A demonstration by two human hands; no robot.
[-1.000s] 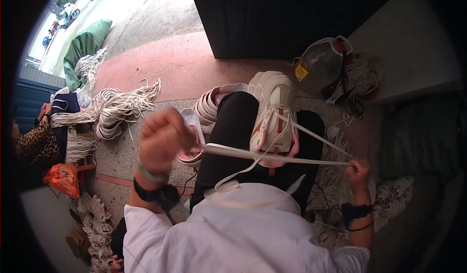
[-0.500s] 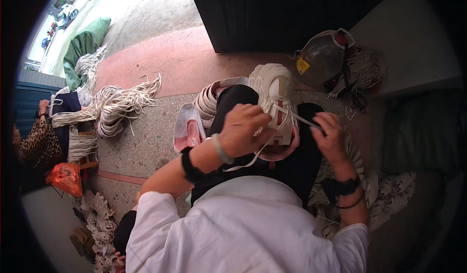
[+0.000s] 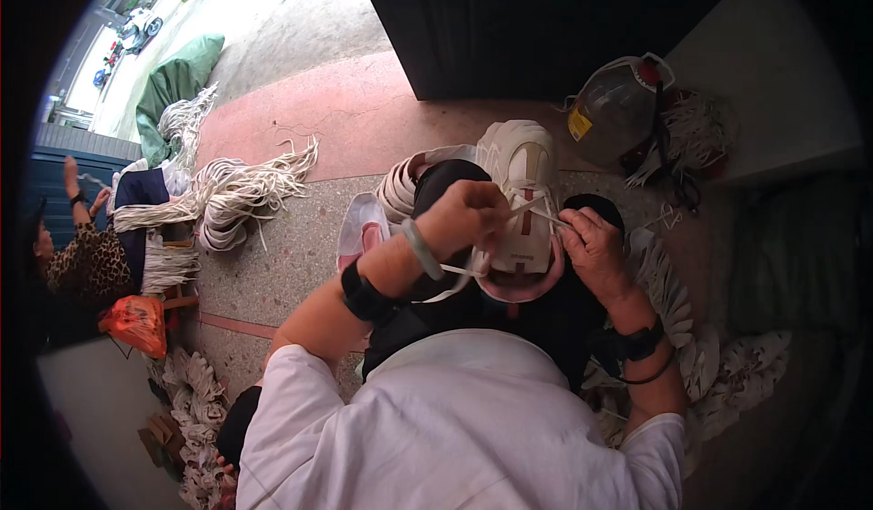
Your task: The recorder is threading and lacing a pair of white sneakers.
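A white and beige sneaker (image 3: 516,151) with a reddish-brown strip on its tongue rests between my knees, its pink-lined opening towards me. My left hand (image 3: 462,219) is closed at the sneaker's left side, pinching a white shoelace (image 3: 526,208) that runs through the eyelets. From there a loose lace end hangs below the hand. On the right side, my right hand (image 3: 593,245) pinches the lace between thumb and fingers, holding it stretched across the tongue. Beside my left knee stands another shoe (image 3: 358,224), pale with a pink lining, partly hidden by my arm.
Bundles of white laces (image 3: 238,203) lie on the speckled floor to the left. A co-worker in a leopard-print sleeve (image 3: 91,260) sits near an orange bag (image 3: 136,324). A large clear plastic jug (image 3: 611,110) and scissors (image 3: 680,187) are at the right.
My right hand has moved left and lower, closer to the sneaker. The left hand has shifted slightly up. The co-worker's hand has risen.
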